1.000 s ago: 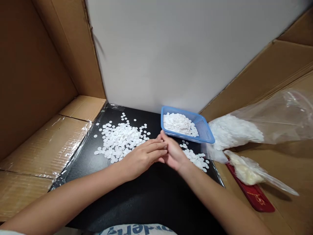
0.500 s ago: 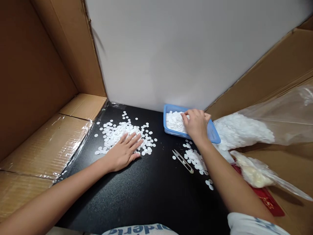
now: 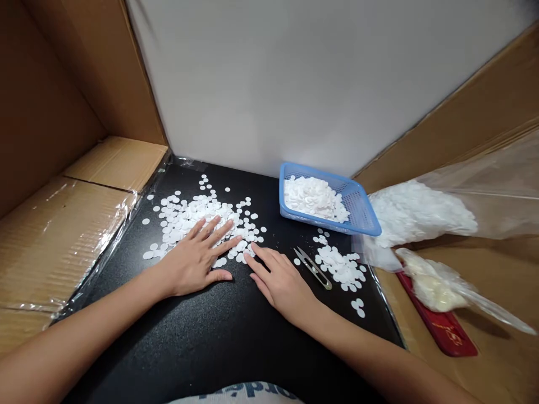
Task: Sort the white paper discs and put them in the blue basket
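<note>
Small white discs [image 3: 189,213] lie spread in a pile on the black table [image 3: 202,342]. My left hand [image 3: 196,258] rests on the near side of this pile, fingers spread. My right hand [image 3: 280,278] is at the pile's right edge, its fingers extended and fingertips touching or just over the nearest discs. A blue basket [image 3: 365,210] at the back right holds a heap of white discs [image 3: 314,196], mostly in its left part. A smaller group of discs [image 3: 341,266] lies on the table in front of the basket.
Metal thread snips [image 3: 314,268] lie between my right hand and the smaller group. On the right are a clear bag of white pieces [image 3: 421,213], a knotted bag with pale yellow contents [image 3: 438,286] and a red packet [image 3: 450,334]. Cardboard [image 3: 96,207] borders the left.
My right hand has left the basket and come down and left to the large pile. My left hand stays on the pile. The view has shifted slightly.
</note>
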Demonstrator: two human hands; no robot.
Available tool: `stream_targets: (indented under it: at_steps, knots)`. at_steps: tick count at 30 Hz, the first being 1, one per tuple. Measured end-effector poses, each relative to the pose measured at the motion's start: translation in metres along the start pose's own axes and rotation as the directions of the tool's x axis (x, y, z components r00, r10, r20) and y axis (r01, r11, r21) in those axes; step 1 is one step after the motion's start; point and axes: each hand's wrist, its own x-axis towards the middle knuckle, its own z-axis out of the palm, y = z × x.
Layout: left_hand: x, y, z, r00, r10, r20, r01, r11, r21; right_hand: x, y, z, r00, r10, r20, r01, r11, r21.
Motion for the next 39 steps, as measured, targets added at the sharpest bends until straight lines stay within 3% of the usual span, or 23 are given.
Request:
stream_targets:
  at_steps: [6,13,19,25,32,39]
  knots:
    - [0.001,0.005,-0.002,0.998,-0.052,-0.032,0.052,0.999,0.014,-0.022,-0.008,-0.007,1.0,-0.012,0.017,0.012,0.999,0.04]
    - [0.0,0.035,-0.006,0.998,0.005,-0.058,-0.011,0.995,-0.104,-0.017,0.001,-0.014,0.983,0.134,-0.125,-0.087,0.94,0.329]
    - [-0.017,0.052,0.013,0.994,-0.045,-0.102,0.029,0.988,-0.149,-0.002,0.012,-0.013,0.993,0.114,-0.02,-0.095,0.899,0.428]
    - [-0.032,0.058,0.02,0.99,0.028,-0.137,-0.036,0.998,-0.059,0.002,0.014,-0.008,0.999,0.04,0.004,-0.038,0.903,0.427]
    - [-0.027,0.062,0.018,0.974,0.159,-0.159,-0.132,0.978,0.164,0.003,0.014,-0.012,0.968,0.231,0.1,-0.249,0.808,0.534]
    - [-0.026,0.067,0.019,0.975,0.172,-0.138,-0.148,0.975,0.168,0.004,0.024,-0.015,0.955,0.281,0.099,-0.287,0.779,0.558]
